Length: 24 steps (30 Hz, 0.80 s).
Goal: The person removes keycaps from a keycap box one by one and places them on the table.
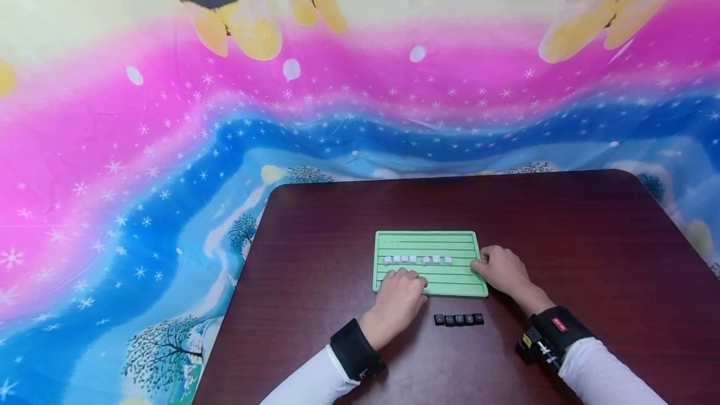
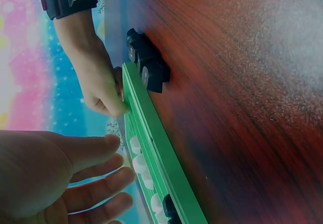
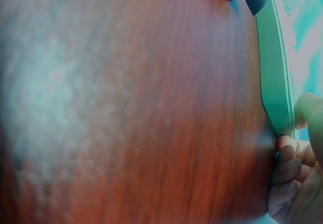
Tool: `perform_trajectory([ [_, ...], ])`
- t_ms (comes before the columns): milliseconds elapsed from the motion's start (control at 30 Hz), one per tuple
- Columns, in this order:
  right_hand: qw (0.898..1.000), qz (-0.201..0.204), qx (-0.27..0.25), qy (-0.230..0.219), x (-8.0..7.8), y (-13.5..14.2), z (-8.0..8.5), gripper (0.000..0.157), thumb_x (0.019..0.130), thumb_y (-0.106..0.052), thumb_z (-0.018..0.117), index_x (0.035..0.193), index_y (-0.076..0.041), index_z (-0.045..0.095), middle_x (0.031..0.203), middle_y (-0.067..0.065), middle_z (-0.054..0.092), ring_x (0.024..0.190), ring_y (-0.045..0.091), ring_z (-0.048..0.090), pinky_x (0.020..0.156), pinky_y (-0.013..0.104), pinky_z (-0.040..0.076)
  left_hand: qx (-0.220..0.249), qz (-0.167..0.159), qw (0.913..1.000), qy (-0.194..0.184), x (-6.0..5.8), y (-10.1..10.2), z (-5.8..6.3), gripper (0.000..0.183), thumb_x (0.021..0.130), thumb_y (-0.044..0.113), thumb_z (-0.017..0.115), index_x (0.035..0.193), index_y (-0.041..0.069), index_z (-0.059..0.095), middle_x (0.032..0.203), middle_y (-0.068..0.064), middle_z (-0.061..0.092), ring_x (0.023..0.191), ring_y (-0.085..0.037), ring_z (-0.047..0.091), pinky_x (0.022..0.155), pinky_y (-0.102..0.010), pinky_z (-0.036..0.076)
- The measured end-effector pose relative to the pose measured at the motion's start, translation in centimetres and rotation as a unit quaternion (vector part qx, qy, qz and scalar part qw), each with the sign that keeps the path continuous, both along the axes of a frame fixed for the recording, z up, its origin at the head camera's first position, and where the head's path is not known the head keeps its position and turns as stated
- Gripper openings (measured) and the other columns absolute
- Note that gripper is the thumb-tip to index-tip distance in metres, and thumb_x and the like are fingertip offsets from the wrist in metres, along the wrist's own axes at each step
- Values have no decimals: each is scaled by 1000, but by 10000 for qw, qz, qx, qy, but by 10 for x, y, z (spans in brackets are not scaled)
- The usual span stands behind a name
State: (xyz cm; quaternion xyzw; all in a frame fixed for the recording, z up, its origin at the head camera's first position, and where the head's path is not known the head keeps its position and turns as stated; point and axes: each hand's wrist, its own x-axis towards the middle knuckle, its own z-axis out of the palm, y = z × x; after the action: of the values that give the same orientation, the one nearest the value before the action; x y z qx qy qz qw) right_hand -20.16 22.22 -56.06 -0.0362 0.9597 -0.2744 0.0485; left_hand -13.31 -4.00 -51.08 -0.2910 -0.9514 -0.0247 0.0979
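A green grooved board [image 1: 458, 281] lies on the table, bearing a row of several white keycaps [image 1: 405, 259] along a middle groove. My right hand [image 1: 506, 274] pinches the board's right edge, thumb on top and the other fingers curled at the side, as the right wrist view shows. Over the board's lower left part is my left hand [image 1: 399, 302]. In the left wrist view its fingers [image 2: 101, 188] are relaxed and spread, with nothing seen between them. One black keycap [image 2: 169, 208] shows at the board's near side there; the left hand hides it in the head view.
Several black keycaps [image 1: 459, 319] stand in a row on the dark wooden table [image 1: 315, 236], just in front of the board. Behind the table hangs a colourful printed cloth [image 1: 360, 92].
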Motion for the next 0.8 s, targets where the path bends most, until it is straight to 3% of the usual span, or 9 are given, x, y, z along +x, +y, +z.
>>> perform_trajectory([
  [300,10000,15,-20,-2,-1,0,-2,36,87,-23,61,61,-17,37,57,-6,27,52,12,24,51,26,19,41,218,9997,-59,-3,-7,0,13,87,33,78,92,22,74,88,7,72,80,-13,65,65,-26,44],
  [800,10000,-30,26,4,-1,-1,-1,37,88,-21,61,61,-16,37,57,-6,27,52,13,25,51,26,19,221,316,9991,-180,-11,-16,-2,16,85,28,81,97,19,76,92,6,74,85,-14,67,69,-27,48],
])
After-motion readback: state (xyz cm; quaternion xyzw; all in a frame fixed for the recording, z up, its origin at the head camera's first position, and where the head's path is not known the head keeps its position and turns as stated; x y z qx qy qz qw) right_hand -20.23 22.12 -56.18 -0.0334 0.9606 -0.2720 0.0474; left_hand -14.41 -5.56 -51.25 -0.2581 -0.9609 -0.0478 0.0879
